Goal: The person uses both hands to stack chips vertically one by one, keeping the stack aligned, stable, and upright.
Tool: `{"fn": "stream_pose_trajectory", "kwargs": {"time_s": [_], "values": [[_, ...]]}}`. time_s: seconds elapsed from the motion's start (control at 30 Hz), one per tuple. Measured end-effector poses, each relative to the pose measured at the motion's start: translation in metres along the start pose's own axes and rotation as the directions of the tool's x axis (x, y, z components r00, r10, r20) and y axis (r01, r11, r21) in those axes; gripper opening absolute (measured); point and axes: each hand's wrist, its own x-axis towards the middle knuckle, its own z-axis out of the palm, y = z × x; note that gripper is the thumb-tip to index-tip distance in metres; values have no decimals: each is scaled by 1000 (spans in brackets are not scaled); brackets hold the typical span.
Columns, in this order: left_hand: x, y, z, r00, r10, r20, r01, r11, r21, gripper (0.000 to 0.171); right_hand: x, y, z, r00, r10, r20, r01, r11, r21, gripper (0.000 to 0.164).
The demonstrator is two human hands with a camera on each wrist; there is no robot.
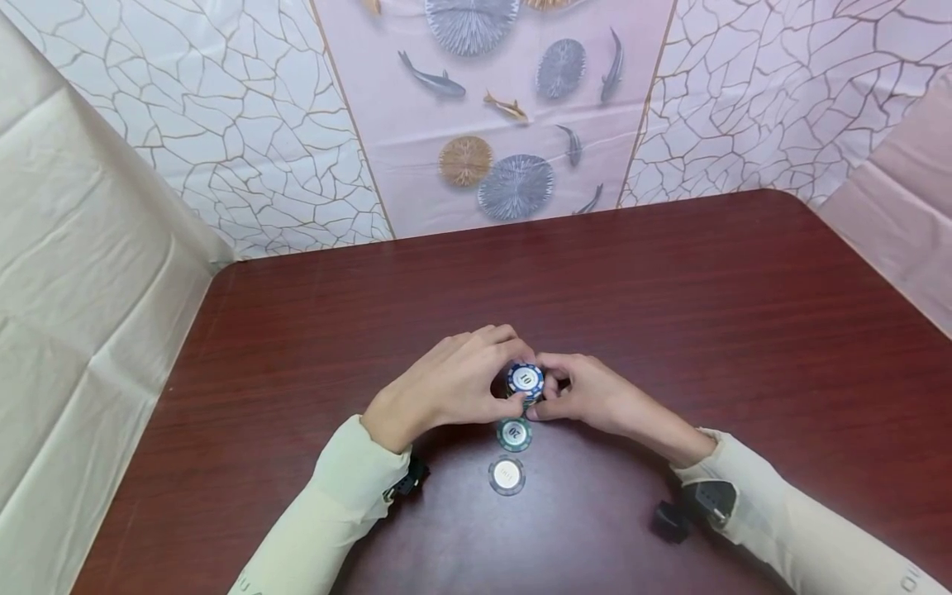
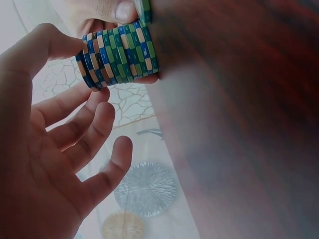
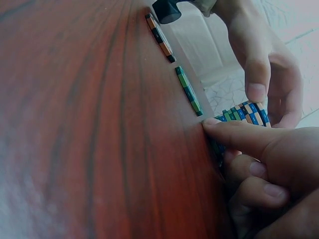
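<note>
A stack of poker chips stands on the table, with a blue and white "10" chip on top. Blue, green and peach edges run along the stack in the left wrist view. My left hand pinches its upper end between thumb and forefinger, the other fingers spread loosely. Lower down, my right hand grips the stack's base with its thumb and curled fingers. A green "20" chip lies flat just in front of the stack. Nearer me lies a dark grey chip with a pale centre.
The dark red-brown wooden table has rounded far corners. Behind it hangs a patterned cloth with fish, and a plain pale cloth hangs at the left. Dark straps and devices sit on both wrists.
</note>
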Motion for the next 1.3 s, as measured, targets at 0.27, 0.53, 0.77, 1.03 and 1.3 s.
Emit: {"fn": "stream_pose_trajectory", "kwargs": {"time_s": [0.27, 0.53, 0.77, 1.03, 1.3], "values": [[0, 0, 1, 1000, -6, 13, 7, 1000, -7, 41, 1, 2, 0, 1000, -5, 9, 4, 1000, 11, 31], [-1, 0, 1, 999, -25, 33, 25, 1000, -12, 40, -1, -1, 0, 1000, -5, 8, 4, 1000, 23, 31], [0, 0, 0, 999, -30, 43, 31, 999, -17, 39, 0, -2, -1, 1000, -6, 11, 6, 1000, 14, 27], [-5, -1, -7, 995, -78, 57, 79, 997, -6, 43, 1, -1, 1, 1000, -10, 4, 10, 1000, 24, 28], [-15, 4, -13, 992, -128, 10, 128, 991, -38, 40, 2, 0, 1, 1000, -13, 5, 13, 999, 34, 32]]}}
